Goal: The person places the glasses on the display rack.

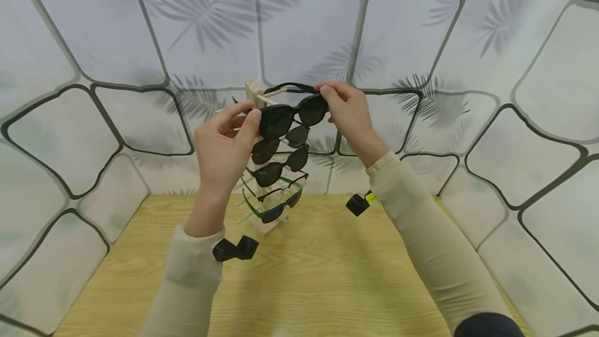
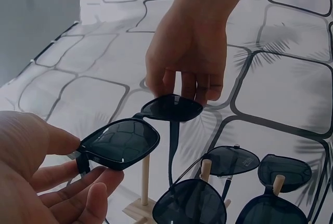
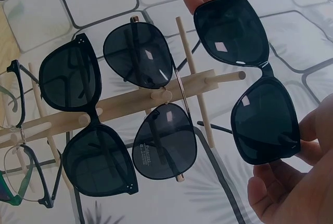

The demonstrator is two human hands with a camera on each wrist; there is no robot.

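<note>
Both hands hold a pair of black sunglasses (image 1: 276, 121) at the top of a wooden eyewear stand (image 1: 253, 90). My left hand (image 1: 224, 147) pinches the frame by one hinge, thumb in front. At the opposite hinge, my right hand (image 1: 350, 114) grips the frame between thumb and fingers. The right wrist view has the bridge just beyond the tip of the top peg (image 3: 229, 77); whether they touch I cannot tell. Below hang thin-framed aviator sunglasses (image 3: 164, 141), then another black pair (image 3: 70, 73).
Lower on the stand are thin-rimmed glasses (image 1: 273, 198) and green-framed glasses (image 1: 272, 215) with dark lenses. The stand's base (image 1: 268, 227) rests near the back of a wood-grain table (image 1: 327, 274). Patterned white panels (image 1: 304, 30) enclose the back and sides.
</note>
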